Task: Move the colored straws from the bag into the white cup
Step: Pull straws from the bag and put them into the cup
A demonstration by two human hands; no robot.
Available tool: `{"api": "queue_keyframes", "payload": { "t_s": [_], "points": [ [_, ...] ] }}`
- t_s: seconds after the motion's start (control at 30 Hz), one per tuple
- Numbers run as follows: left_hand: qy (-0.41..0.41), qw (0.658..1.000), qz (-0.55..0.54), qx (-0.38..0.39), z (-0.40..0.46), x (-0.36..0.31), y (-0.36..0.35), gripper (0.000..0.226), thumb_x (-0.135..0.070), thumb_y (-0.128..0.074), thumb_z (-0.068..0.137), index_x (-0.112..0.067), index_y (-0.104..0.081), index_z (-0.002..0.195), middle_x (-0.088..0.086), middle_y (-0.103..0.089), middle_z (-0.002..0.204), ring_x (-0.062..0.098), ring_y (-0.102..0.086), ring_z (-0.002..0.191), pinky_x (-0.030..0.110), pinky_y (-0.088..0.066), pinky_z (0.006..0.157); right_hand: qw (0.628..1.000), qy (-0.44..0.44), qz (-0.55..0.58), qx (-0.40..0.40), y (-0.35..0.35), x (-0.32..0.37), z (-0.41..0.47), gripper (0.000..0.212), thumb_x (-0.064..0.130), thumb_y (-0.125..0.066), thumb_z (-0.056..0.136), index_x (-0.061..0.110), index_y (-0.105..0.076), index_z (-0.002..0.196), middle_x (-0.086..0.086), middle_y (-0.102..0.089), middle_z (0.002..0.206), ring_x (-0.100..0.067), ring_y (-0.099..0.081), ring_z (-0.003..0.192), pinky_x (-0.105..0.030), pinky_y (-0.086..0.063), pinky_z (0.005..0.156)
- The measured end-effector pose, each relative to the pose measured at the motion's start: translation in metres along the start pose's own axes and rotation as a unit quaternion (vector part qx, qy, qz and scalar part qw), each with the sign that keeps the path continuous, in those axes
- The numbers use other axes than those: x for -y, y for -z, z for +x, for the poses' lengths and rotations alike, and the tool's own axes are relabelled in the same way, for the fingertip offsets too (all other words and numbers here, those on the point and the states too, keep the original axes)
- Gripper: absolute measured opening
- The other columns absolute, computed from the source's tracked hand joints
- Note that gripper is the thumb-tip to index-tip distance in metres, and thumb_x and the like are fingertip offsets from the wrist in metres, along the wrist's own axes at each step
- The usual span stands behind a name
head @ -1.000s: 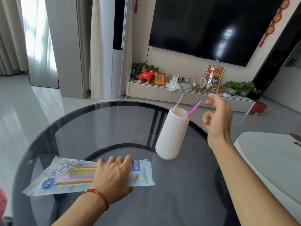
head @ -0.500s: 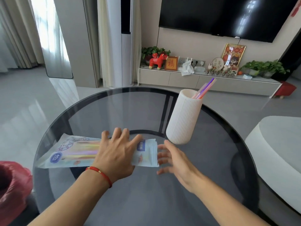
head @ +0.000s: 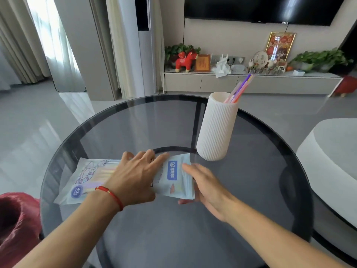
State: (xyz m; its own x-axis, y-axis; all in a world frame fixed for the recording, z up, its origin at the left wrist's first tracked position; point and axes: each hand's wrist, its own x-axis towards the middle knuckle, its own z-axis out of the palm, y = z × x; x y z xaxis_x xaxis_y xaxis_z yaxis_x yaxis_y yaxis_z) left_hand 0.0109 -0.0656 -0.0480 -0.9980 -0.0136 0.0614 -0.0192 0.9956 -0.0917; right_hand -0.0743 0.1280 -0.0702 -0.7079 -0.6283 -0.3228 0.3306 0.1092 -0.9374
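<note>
Left hand (head: 135, 176): palm down, fingers straight and slightly spread, pressing flat on middle of bag (head: 173, 178); red cord (head: 112, 196) round wrist. Not curled round anything. Bag lying flat on glass table (head: 251, 180) beneath that hand, printed end extending past wrist side, labelled end projecting beyond fingertips toward right hand (head: 204, 184).

Right hand: at labelled end of bag, fingers extended over its edge, thumb showing below lower edge. Touching bag; whether pinching it or merely resting against it, cannot tell.

Pale colored straws inside bag (head: 100, 174) visible through film, just beside left hand on its outer side.

White cup (head: 217, 128): upright on table, beyond right hand and apart from it, near bag's far corner. Straws in cup (head: 240, 89) leaning out over rim, away from both hands.
</note>
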Motion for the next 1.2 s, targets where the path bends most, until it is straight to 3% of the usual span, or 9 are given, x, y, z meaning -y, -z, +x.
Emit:
{"api": "queue_keyframes", "payload": {
  "t_s": [0.13,0.23,0.33,0.43,0.57,0.73,0.9,1.1,1.2],
  "points": [
    [-0.025,0.987,0.141,-0.077,0.003,-0.004,0.021,0.103,-0.017,-0.074,0.059,-0.029,-0.026,0.149,0.008,-0.046,0.115,0.03,-0.05,0.103,0.058,-0.035,0.097,0.997,-0.039,0.056,-0.035,0.0,-0.001,0.0,0.045,0.045,-0.04,0.112,0.013,-0.072,0.115,-0.013,-0.075,0.093,-0.026,-0.077,0.074,-0.047,-0.063,0.07],
    [-0.046,0.972,0.198,-0.117,-0.002,-0.014,0.026,0.107,-0.008,-0.07,0.052,-0.026,-0.03,0.149,0.015,-0.046,0.116,0.035,-0.048,0.105,0.068,-0.027,0.102,0.996,-0.054,0.065,-0.04,0.0,-0.005,0.001,0.043,0.036,-0.039,0.113,0.004,-0.068,0.119,-0.014,-0.073,0.091,-0.024,-0.075,0.069,-0.044,-0.063,0.069],
    [-0.039,0.971,0.204,-0.121,-0.007,-0.015,0.024,0.105,-0.004,-0.06,0.05,-0.029,-0.033,0.148,0.015,-0.047,0.114,0.035,-0.048,0.105,0.071,-0.025,0.103,0.998,-0.039,0.034,-0.021,0.0,-0.006,0.002,0.037,0.023,-0.043,0.111,0.007,-0.075,0.104,-0.003,-0.075,0.075,-0.014,-0.073,0.064,-0.039,-0.063,0.073],
    [-0.001,0.983,0.175,-0.055,-0.007,-0.006,0.017,0.109,-0.012,-0.076,0.056,-0.036,-0.026,0.149,0.009,-0.046,0.117,0.031,-0.048,0.108,0.067,-0.026,0.102,0.999,-0.018,-0.015,-0.028,0.004,-0.008,0.006,0.035,0.019,-0.045,0.113,0.002,-0.075,0.109,-0.009,-0.081,0.094,-0.018,-0.079,0.083,-0.035,-0.065,0.076],
    [0.038,0.995,0.095,0.013,-0.009,0.004,-0.001,0.108,-0.033,-0.071,0.068,-0.044,-0.003,0.15,0.001,-0.036,0.124,0.023,-0.042,0.115,0.061,-0.028,0.102,0.992,0.03,-0.113,-0.049,0.01,-0.012,0.007,0.034,0.022,-0.049,0.113,0.006,-0.077,0.103,-0.011,-0.082,0.105,-0.024,-0.08,0.093,-0.041,-0.067,0.082],
    [0.046,0.999,-0.002,0.012,-0.014,0.008,-0.008,0.103,-0.033,-0.069,0.067,-0.048,-0.006,0.147,-0.004,-0.034,0.119,0.02,-0.041,0.117,0.061,-0.032,0.104,0.91,0.186,-0.358,-0.099,0.021,-0.008,0.01,0.02,0.026,-0.065,0.105,0.017,-0.082,0.104,0.006,-0.082,0.094,-0.01,-0.076,0.088,-0.031,-0.062,0.081],
    [0.064,0.995,-0.069,0.039,-0.015,0.011,-0.008,0.102,-0.025,-0.07,0.071,-0.051,-0.005,0.145,-0.006,-0.033,0.121,0.018,-0.04,0.123,0.069,-0.022,0.112,0.925,0.202,-0.303,-0.111,0.04,0.004,0.014,0.007,0.022,-0.081,0.094,0.024,-0.087,0.097,0.013,-0.083,0.083,-0.002,-0.077,0.077,-0.019,-0.061,0.07],
    [0.068,0.993,-0.085,0.038,-0.018,0.014,-0.006,0.107,-0.024,-0.071,0.071,-0.055,0.0,0.144,-0.007,-0.032,0.121,0.018,-0.04,0.123,0.073,-0.018,0.113,0.962,0.174,-0.187,-0.098,0.059,0.012,0.011,0.013,0.008,-0.08,0.093,0.019,-0.086,0.091,-0.003,-0.083,0.083,-0.01,-0.071,0.064,-0.022,-0.057,0.057],
    [0.068,0.994,-0.077,0.023,-0.017,0.01,-0.005,0.105,-0.024,-0.071,0.071,-0.054,-0.002,0.145,-0.006,-0.033,0.12,0.018,-0.041,0.121,0.072,-0.02,0.112,0.977,0.141,-0.147,-0.062,0.053,0.009,0.007,0.008,0.021,-0.076,0.098,0.021,-0.084,0.098,-0.003,-0.081,0.088,-0.013,-0.072,0.066,-0.025,-0.057,0.055]
  ]
}}
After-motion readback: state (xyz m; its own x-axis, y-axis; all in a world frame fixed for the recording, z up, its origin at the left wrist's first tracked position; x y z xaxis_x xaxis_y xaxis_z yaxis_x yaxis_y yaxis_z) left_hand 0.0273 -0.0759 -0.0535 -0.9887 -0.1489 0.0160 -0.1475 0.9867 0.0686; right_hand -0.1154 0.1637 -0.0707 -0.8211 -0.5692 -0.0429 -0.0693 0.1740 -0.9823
